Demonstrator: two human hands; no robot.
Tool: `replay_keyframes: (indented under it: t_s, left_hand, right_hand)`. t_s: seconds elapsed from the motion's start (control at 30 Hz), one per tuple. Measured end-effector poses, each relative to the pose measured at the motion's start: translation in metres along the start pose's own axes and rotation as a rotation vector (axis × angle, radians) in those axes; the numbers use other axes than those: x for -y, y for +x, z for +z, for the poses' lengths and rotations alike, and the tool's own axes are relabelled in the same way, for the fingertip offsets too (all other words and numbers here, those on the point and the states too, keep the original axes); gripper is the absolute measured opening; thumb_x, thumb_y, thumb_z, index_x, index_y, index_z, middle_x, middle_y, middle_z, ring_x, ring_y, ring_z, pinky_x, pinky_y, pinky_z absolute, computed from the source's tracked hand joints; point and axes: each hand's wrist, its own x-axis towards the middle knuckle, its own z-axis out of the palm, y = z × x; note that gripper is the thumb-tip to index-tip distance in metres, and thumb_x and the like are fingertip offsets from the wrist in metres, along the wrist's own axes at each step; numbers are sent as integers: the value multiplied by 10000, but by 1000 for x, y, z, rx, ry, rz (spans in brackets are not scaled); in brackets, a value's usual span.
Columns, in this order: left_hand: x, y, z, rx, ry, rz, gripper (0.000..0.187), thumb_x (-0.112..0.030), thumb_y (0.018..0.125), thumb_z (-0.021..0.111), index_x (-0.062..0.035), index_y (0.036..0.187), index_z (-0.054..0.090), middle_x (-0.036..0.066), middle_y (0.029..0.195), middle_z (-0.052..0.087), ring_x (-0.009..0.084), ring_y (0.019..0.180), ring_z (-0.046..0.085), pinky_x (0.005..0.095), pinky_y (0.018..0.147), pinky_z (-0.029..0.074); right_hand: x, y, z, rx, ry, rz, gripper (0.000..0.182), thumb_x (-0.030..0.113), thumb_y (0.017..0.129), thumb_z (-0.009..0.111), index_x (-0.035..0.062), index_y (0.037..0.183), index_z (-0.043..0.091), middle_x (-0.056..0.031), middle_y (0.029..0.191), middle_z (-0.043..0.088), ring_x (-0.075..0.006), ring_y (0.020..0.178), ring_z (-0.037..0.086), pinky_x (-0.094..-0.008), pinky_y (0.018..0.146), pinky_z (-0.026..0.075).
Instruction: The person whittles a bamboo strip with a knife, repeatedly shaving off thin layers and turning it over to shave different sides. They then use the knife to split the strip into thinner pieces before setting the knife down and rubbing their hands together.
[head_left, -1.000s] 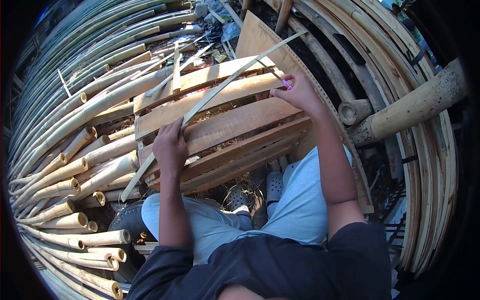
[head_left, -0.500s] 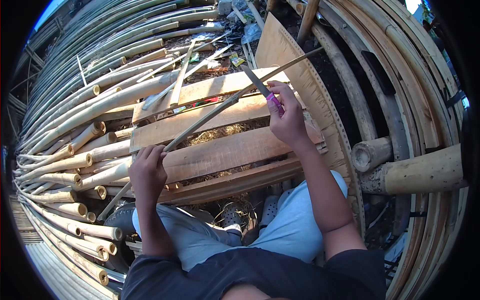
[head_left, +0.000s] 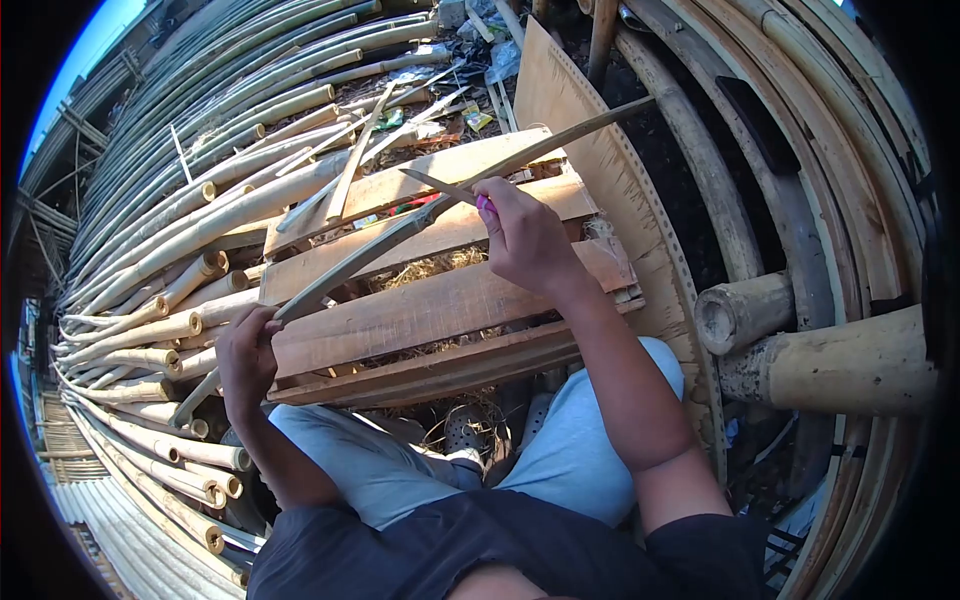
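Bamboo strip (head_left: 368, 256) is slanting between two bare hands, its lower end poking out past the left hand (head_left: 248, 352) and its long upper stretch reaching away just beyond the right hand (head_left: 525, 235). The left hand is pinching the strip between thumb and curled fingers. The right hand is gripping a pink-handled knife (head_left: 440, 185), fingers curled around the handle, while the blade is pointing leftward and crossing the line of the strip just beyond the knuckles; whether the edge is touching cannot be told from this angle.

Below the arms, knees in pale blue trousers (head_left: 570, 455) are bending at the near side of a slatted wooden bench (head_left: 440, 305). The strip is passing diagonally over its boards, and straw (head_left: 420, 272) is showing through a gap between them. To the right of the bench, a plywood sheet (head_left: 610, 185) is leaning, the strip's far end passing over it, and a thick bamboo pole (head_left: 850, 365) is jutting in beside it. To the left, cut bamboo poles (head_left: 275, 190) are lying in long rows stretching into the distance. Farther out, crumpled plastic (head_left: 505, 60) is littering the ground.
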Motion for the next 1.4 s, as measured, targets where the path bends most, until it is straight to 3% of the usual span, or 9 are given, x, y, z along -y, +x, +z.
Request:
replay_keyframes:
  t_s: [0.27, 0.43, 0.53, 0.67, 0.77, 0.97, 1.1, 1.17, 1.4]
  left_hand:
    - [1, -10, -16, -31, 11, 22, 134, 29, 850, 628, 5, 976, 669, 156, 910, 682, 360, 849, 668, 419, 758, 511]
    - [6, -18, -12, -73, 31, 76, 141, 38, 845, 624, 4, 974, 669, 152, 905, 681, 356, 846, 666, 416, 755, 510]
    - [13, -27, -13, -80, 47, 77, 136, 31, 850, 626, 0, 973, 672, 150, 895, 679, 354, 840, 666, 414, 743, 508]
    - [1, -30, -10, -97, -21, 100, 130, 16, 854, 640, -4, 977, 674, 142, 890, 679, 349, 824, 669, 413, 724, 507]
    - [-8, -22, 4, -133, -77, 151, 97, -16, 871, 654, -12, 966, 670, 130, 896, 686, 354, 798, 668, 415, 703, 505]
    - [-14, -7, 32, 84, -186, 174, 131, -64, 881, 695, -9, 1000, 683, 159, 934, 693, 376, 849, 659, 429, 753, 506]
    - [-16, 5, 35, 357, -271, 62, 216, -112, 858, 750, 7, 1028, 689, 204, 937, 692, 393, 875, 664, 436, 784, 508]
    - [-17, 3, 45, 320, -268, 94, 214, -112, 857, 747, 7, 1024, 690, 203, 937, 693, 397, 883, 663, 438, 788, 507]
    - [-41, -2, 54, 354, -208, 92, 176, -142, 870, 703, -9, 977, 664, 188, 952, 679, 409, 913, 649, 463, 789, 499]
  right_hand:
    - [7, -11, -2, 36, 1, -60, 142, -6, 913, 547, 0, 1039, 482, -223, 962, 619, -439, 874, 648, -508, 752, 537]
    - [11, -14, -2, -89, 9, -128, 151, 9, 938, 543, -4, 1070, 470, -274, 1278, 554, -472, 989, 642, -511, 806, 544]
    - [18, -20, -2, -83, 18, -138, 146, 14, 946, 540, -12, 1073, 472, -281, 1320, 548, -485, 1040, 628, -519, 844, 537]
    - [32, -31, -6, -54, 24, -183, 138, 15, 945, 542, -22, 1058, 473, -284, 1248, 573, -487, 1021, 625, -532, 860, 517]
    - [47, -28, -26, 158, 10, -13, 122, 23, 946, 545, -38, 1037, 490, -286, 1139, 600, -487, 990, 621, -533, 866, 495]
    - [35, -13, -55, 237, -146, 148, 111, 45, 962, 547, -53, 1006, 518, -275, 1001, 616, -452, 991, 615, -512, 850, 486]
    - [13, -23, -42, 180, -112, 123, 102, 19, 942, 543, -49, 1013, 514, -278, 1017, 607, -448, 1007, 604, -510, 874, 481]
    - [3, -28, -37, 179, -194, -20, 104, -10, 915, 529, -39, 1012, 506, -273, 1024, 589, -447, 1029, 579, -507, 900, 467]
    - [-6, -34, -37, 196, -238, -90, 98, -26, 902, 508, -29, 999, 491, -263, 1003, 570, -443, 1016, 557, -514, 912, 446]
